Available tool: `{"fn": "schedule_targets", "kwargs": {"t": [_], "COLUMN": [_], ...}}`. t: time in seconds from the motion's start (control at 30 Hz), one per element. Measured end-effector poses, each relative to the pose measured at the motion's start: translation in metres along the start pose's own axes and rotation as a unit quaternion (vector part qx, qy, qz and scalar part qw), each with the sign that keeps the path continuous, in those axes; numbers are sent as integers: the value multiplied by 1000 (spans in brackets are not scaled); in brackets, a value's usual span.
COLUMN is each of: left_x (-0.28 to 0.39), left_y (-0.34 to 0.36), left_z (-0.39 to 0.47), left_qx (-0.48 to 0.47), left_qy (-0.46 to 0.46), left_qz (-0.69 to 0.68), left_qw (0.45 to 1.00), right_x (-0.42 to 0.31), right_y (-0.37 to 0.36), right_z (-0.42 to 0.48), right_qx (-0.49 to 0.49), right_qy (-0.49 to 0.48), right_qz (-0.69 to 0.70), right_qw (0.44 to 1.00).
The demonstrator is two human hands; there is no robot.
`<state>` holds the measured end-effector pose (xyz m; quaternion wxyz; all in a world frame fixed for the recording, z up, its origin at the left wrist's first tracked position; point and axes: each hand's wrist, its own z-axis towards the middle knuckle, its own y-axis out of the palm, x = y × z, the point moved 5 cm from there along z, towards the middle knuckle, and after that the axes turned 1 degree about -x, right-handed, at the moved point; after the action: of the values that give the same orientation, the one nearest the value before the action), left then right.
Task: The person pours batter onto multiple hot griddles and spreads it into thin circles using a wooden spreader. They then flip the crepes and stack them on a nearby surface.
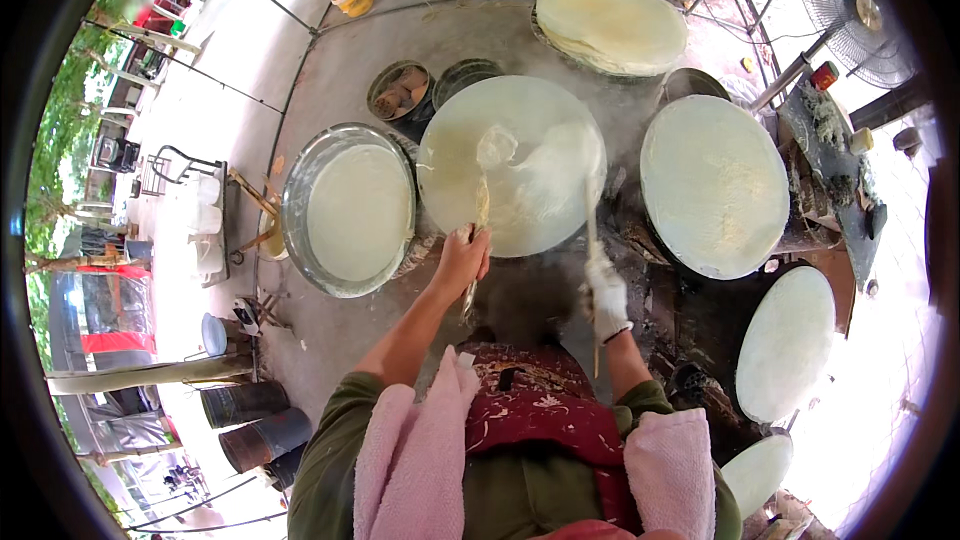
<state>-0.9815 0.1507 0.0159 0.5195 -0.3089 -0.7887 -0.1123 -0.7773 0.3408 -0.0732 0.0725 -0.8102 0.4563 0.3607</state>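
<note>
My bare left hand [463, 262] grips the batter-coated handle of a ladle [482, 199]. The ladle's round bowl lies over the pale, wet surface of a large round griddle [457, 165]. In a white work glove, my right hand [607, 296] holds a thin wooden stick [592, 221], whose far end reaches the griddle's right edge. Steam blurs the right part of that surface. Left of the griddle, a wide metal basin [296, 210] contains creamy white batter [360, 214]. To the right rests another large round [712, 187] covered with a pale sheet.
A stack of thin pale sheets [611, 22] sits at the back. Beyond the griddle stands a bucket with brownish lumps [401, 94]. Two more pale rounds, an upper one [787, 345] and a lower one [757, 472], lean at right. A fan [851, 11] stands at far right.
</note>
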Motion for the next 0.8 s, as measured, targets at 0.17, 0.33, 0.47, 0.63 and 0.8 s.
{"fn": "schedule_targets", "kwargs": {"t": [0.17,0.33,0.47,0.63,0.8], "left_x": [-3,0,15,28,30], "left_y": [13,-8,-28,-49,-48], "left_z": [3,-1,11,61,117], "left_qx": [19,24,-5,-43,-115], "left_qy": [-18,-1,28,77,21], "left_qz": [-51,13,101,103,66], "left_qw": [998,1000,995,991,991], "right_x": [-43,-52,-58,-38,14], "right_y": [-15,-13,-17,6,2], "right_z": [-13,-6,13,-9,-53], "right_qx": [-50,-73,-95,-72,87], "right_qy": [-25,35,-96,-29,-201], "right_qz": [-113,-185,-174,-246,-127], "right_qw": [992,979,975,966,967]}}
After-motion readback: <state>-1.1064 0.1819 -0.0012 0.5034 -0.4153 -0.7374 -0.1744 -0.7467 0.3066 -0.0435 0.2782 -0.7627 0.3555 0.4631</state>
